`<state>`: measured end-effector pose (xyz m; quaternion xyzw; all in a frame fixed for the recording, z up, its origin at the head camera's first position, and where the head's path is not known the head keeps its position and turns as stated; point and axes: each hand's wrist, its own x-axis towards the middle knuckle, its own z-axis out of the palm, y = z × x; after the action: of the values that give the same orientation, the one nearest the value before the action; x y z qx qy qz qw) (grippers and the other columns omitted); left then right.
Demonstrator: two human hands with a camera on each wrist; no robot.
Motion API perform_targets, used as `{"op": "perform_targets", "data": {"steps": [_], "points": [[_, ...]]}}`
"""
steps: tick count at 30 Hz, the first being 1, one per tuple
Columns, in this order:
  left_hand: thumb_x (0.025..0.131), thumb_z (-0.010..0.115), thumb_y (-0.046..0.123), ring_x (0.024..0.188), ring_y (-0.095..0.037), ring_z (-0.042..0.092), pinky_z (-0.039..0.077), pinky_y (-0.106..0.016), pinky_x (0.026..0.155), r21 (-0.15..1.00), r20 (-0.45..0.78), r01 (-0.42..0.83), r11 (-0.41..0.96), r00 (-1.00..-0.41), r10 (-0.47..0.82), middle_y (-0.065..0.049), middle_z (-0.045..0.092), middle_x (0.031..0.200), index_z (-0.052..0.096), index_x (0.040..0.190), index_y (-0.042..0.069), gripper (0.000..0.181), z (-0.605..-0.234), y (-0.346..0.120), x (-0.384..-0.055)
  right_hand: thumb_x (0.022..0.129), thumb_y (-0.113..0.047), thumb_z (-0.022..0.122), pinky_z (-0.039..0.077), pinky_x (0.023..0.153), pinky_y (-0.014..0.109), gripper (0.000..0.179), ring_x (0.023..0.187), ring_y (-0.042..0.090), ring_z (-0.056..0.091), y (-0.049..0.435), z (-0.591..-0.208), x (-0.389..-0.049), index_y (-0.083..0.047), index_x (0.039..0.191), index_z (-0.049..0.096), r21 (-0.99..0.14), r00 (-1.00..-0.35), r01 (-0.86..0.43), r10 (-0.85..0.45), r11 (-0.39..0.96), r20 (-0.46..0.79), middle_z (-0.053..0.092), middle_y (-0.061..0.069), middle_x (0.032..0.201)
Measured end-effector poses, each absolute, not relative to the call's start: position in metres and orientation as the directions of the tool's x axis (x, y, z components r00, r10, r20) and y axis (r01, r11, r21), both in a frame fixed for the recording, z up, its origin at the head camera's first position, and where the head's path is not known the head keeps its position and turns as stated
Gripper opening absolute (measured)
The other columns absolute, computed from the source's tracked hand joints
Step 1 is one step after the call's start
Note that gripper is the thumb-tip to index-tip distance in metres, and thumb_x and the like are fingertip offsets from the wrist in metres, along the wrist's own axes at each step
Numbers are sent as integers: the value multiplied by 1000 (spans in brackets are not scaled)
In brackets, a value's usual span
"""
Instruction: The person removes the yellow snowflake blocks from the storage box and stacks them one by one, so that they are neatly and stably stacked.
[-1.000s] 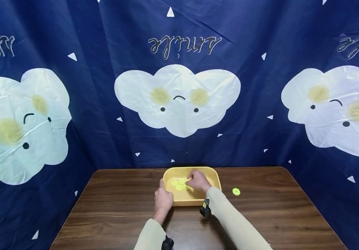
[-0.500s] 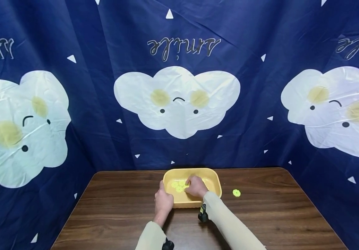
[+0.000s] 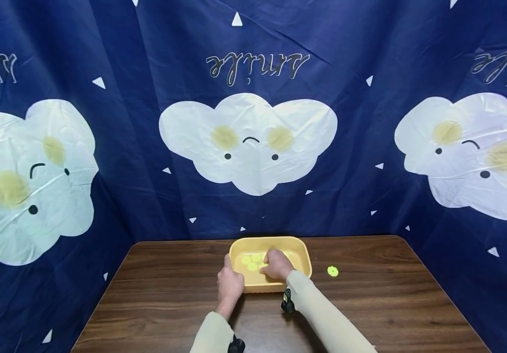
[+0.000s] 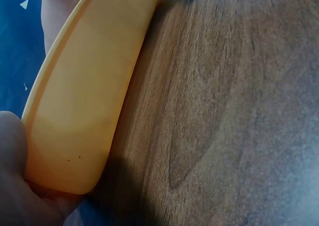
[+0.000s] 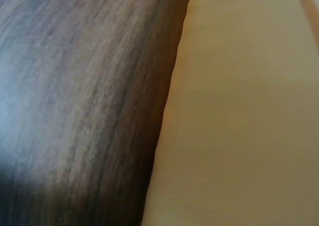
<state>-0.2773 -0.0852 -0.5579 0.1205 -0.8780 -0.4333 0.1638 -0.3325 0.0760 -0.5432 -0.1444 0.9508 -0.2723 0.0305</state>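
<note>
Since one second earlier, the right hand point(image 3: 278, 265) has moved a little toward the person, with its fingers lower inside the yellow tray point(image 3: 264, 289), while the left hand point(image 3: 230, 283) and the tray stay almost in the same place.

The largest thing is the dark blue curtain point(image 3: 359, 196), which hangs behind and at both sides; it has white cloud prints point(image 3: 249, 169), small white triangles and the word "smile" upside down. In front of it stands the brown wooden table point(image 3: 169, 304). Two pale sleeves point(image 3: 324, 314) come from the near edge, each with a black wrist device point(image 3: 287, 300).

The tray rests on the table near its far edge, in the middle. The left hand grips the tray at its left near corner; in the left wrist view it lies against the outer wall. The right hand reaches over the near rim, with its fingers bent downward beside the yellow-green flower pieces point(image 3: 252, 266). If it pinches one of them, I cannot tell, because the fingertips are hidden. These pieces lie grouped in the left part of the tray. One loose flower piece point(image 3: 332, 271) lies on the table, to the right of the tray and apart from it.
</note>
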Motion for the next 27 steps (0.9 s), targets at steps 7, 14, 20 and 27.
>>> {"op": "perform_targets", "data": {"steps": [7,14,20,27], "points": [[77,58,-7,85,-44,69,54,-57,71,794,173,-81,602,-920,-353,-29,70,110,46,145,3,70,-558,-86,-277,76,-23,88,48,66,32,33,72,16,54,78,-543,-331,-7,86,61,-488,-960,-265,-273,832,56,57,0,78],[77,57,-7,86,-46,69,54,-58,71,797,168,-89,598,-917,-361,-29,70,110,46,145,4,70,-559,-85,-278,74,-23,90,42,59,31,36,66,15,50,82,-542,-331,-10,83,58,-499,-959,-273,-273,822,76,54,-2,72],[76,57,-7,88,-45,69,55,-57,73,794,169,-88,601,-918,-358,-29,70,110,46,146,4,71,-559,-85,-278,73,-16,90,42,59,28,32,65,13,50,86,-540,-331,-9,82,60,-537,-952,-299,-283,788,115,55,-4,72],[77,55,-6,90,-45,69,54,-58,76,799,168,-82,595,-920,-353,-28,71,110,46,145,5,70,-562,-86,-279,77,-10,85,46,59,26,22,64,10,54,91,-540,-332,-8,83,64,-583,-954,-290,-277,759,114,62,-3,72]]}}
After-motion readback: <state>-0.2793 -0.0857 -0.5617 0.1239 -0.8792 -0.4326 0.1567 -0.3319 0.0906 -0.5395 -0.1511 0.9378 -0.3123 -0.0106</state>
